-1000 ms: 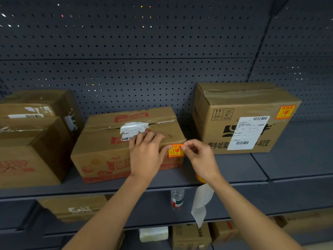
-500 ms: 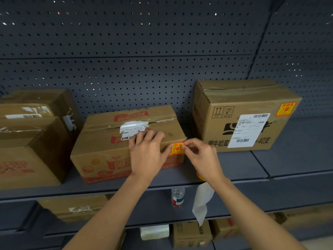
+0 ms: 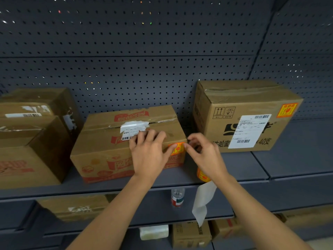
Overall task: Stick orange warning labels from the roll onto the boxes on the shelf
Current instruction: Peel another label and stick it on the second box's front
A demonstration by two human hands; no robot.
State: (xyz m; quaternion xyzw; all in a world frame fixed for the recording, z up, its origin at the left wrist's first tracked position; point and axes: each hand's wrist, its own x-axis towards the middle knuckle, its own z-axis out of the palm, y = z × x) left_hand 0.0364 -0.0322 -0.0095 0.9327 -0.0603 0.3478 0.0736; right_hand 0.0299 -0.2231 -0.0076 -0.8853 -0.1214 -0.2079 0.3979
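Note:
A low brown box point(image 3: 100, 150) with red print stands mid-shelf. An orange warning label point(image 3: 178, 150) lies on its front right corner. My left hand point(image 3: 149, 152) rests flat on the box, its thumb pressing the label's left side. My right hand point(image 3: 207, 156) is at the label's right edge, with a fingertip touching it. The orange label roll point(image 3: 201, 175) shows under that palm, held by curled fingers, and a white backing strip point(image 3: 203, 201) hangs from it. The taller box point(image 3: 225, 98) on the right carries an orange label point(image 3: 286, 110) at its top right corner.
Two dark brown boxes point(image 3: 27, 159) stand at the left of the grey shelf point(image 3: 252, 165). A pegboard wall backs the shelf. On the shelves below are a small bottle point(image 3: 177, 197) and more cartons.
My left thumb has slid onto the label. My right fingers have loosened from their pinch on its right edge. The box has not moved.

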